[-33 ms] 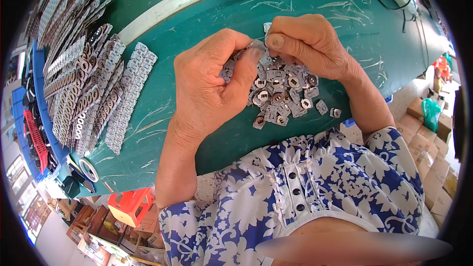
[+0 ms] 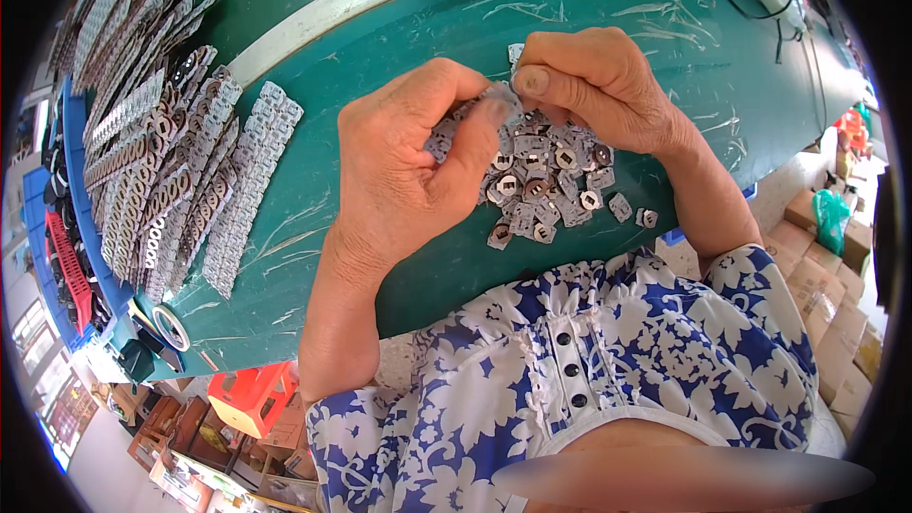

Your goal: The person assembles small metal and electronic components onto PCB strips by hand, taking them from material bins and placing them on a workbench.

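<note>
My left hand (image 2: 413,147) is closed in a pinch, with a small grey piece (image 2: 505,98) between thumb and forefinger. Close beside it, almost touching, my right hand (image 2: 598,90) is closed too, thumb pressed to curled forefinger. What its fingertips hold, if anything, is hidden. Under both hands a loose pile of small grey square parts (image 2: 570,209) lies on the green table (image 2: 427,299); several carry round brown or white centres. One small part (image 2: 649,218) lies at the pile's near right edge.
On the left are many long strips (image 2: 252,190) of joined grey parts, stacked and overlapping. A blue bin (image 2: 95,218) and a tape roll (image 2: 171,328) sit at the left edge. A pale rail (image 2: 332,9) crosses behind. A red stool (image 2: 252,399) and cardboard boxes (image 2: 807,294) stand below.
My left hand has shifted very slightly to the right, bringing the small grey piece closer to my right fingertips. My right hand looks unmoved.
</note>
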`<state>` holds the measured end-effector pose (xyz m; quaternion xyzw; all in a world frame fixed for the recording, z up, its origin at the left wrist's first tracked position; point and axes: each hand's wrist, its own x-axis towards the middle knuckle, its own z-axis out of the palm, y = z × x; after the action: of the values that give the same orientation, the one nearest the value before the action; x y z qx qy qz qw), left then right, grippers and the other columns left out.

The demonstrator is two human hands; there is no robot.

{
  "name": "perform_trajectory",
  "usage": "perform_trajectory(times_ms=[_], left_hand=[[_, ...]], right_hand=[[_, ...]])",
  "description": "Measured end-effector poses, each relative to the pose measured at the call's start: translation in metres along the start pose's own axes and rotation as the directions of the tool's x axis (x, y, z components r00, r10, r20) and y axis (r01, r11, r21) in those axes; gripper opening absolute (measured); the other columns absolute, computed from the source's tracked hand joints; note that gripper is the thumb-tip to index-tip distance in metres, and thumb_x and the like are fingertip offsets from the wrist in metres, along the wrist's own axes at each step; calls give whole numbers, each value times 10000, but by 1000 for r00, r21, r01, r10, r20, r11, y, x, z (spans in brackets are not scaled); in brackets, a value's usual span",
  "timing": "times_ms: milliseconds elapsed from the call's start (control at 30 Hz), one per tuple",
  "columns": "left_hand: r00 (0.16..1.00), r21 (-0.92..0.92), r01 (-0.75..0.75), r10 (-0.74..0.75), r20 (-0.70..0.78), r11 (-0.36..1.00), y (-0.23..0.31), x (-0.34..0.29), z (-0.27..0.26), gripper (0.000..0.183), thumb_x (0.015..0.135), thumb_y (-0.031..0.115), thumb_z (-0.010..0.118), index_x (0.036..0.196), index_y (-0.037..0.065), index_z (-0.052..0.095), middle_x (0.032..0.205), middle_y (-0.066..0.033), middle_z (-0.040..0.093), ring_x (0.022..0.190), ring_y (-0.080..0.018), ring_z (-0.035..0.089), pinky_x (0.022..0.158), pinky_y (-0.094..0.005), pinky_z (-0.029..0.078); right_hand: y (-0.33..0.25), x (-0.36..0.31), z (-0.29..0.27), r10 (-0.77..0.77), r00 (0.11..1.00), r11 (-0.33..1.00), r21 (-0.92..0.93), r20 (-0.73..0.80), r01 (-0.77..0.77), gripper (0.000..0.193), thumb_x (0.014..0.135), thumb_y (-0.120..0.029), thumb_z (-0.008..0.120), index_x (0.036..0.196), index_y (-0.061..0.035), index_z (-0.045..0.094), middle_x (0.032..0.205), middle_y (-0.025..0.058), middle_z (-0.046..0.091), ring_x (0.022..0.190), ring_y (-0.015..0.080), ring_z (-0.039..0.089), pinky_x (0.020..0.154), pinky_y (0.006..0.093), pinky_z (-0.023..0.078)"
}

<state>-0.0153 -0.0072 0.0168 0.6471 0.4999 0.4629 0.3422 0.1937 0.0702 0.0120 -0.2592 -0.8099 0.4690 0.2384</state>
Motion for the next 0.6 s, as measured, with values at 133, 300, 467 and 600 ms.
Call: perform_trajectory(times_ms=[133,300,467,600], left_hand=[[997,-63,20,-15,75,998,2,-3,0,45,926,22,712,910,-9,684,726,8,644,618,-18,548,544,-178,423],[978,-208,208,-204,41,956,0,0,1,99,893,32,738,850,-4,656,712,-27,679,658,-55,627,552,-215,472],[944,-425,330,-300,139,843,3,2,-3,106,961,79,679,996,-19,700,805,-50,708,621,-60,636,478,-175,446],[951,-263,285,-238,198,922,-5,2,-12,143,967,108,678,1023,-22,702,825,-67,718,625,-78,648,484,-186,459]], right_hand=[[-4,1,-7,25,987,982,181,162,-54,313,1053,-270,586,879,-11,608,615,26,511,546,102,517,511,282,431],[-3,2,-8,-89,990,996,30,114,86,288,1032,-264,620,891,-15,605,621,32,514,552,109,520,514,291,432],[-4,-1,0,-159,987,973,-171,-21,153,280,1021,-253,640,876,-16,599,618,29,506,560,106,520,502,307,419],[-4,-2,-4,162,986,916,365,35,-163,303,1038,-262,598,852,-23,610,609,15,516,485,85,460,439,265,346]])
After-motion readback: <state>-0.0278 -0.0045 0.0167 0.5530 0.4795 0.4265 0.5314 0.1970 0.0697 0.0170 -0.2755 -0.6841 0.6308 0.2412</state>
